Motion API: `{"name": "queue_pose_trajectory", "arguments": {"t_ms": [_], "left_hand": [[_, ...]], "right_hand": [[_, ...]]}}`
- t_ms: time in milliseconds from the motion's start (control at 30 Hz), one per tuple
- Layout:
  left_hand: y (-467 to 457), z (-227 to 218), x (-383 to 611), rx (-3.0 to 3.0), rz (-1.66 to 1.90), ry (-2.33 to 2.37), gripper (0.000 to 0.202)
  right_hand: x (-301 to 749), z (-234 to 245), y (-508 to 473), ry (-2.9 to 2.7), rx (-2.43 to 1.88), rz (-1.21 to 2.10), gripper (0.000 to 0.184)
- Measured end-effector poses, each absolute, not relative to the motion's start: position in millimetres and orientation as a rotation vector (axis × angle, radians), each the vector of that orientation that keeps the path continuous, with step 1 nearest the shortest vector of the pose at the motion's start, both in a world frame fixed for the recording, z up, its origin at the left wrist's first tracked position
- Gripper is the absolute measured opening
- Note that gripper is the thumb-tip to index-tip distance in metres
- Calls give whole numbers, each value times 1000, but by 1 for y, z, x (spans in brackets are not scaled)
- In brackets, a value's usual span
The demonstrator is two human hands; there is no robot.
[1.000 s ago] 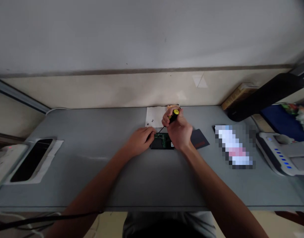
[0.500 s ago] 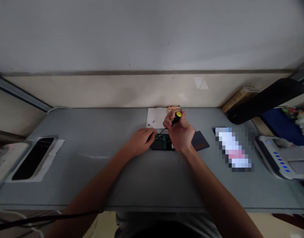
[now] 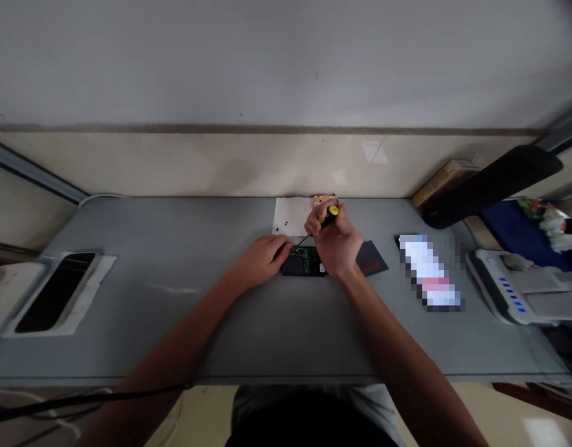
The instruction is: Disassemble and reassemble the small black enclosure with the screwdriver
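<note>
My right hand (image 3: 336,239) is wrapped round the black and yellow handle of a screwdriver (image 3: 332,213). Its thin shaft slants down and left to the upper left part of an opened device with a green circuit board (image 3: 305,262). Against the device's left end, my left hand (image 3: 266,257) has its fingers closed on that edge, steadying it flat on the desk. Just behind lies a white sheet of paper (image 3: 288,216) with several tiny dark pieces, probably screws. A dark flat panel (image 3: 373,257) lies to the right, partly behind my right wrist.
On the left, a phone (image 3: 57,292) rests on white paper. A lit, blurred-out screen (image 3: 430,273) lies right of the device. Farther right are a grey-white unit with blue lights (image 3: 523,288), a black cylinder (image 3: 490,189) and a book (image 3: 444,180). The wall borders the desk (image 3: 174,236).
The whole view has shifted slightly. Both hands, the screwdriver and the device keep nearly the same positions relative to one another.
</note>
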State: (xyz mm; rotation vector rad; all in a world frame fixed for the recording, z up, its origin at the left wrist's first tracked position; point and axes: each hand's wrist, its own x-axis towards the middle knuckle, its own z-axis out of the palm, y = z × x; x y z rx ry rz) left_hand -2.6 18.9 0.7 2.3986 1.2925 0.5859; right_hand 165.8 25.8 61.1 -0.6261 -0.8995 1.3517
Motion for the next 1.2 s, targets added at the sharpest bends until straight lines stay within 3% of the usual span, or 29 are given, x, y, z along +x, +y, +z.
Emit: {"name": "queue_pose_trajectory", "arguments": {"t_ms": [400, 1200], "left_hand": [[19, 2, -3, 2387, 583, 1284, 27], [18, 1, -2, 2416, 553, 1285, 28]], "right_hand": [[172, 58, 27, -822, -597, 1369, 50], [167, 55, 24, -798, -562, 1411, 55]]}}
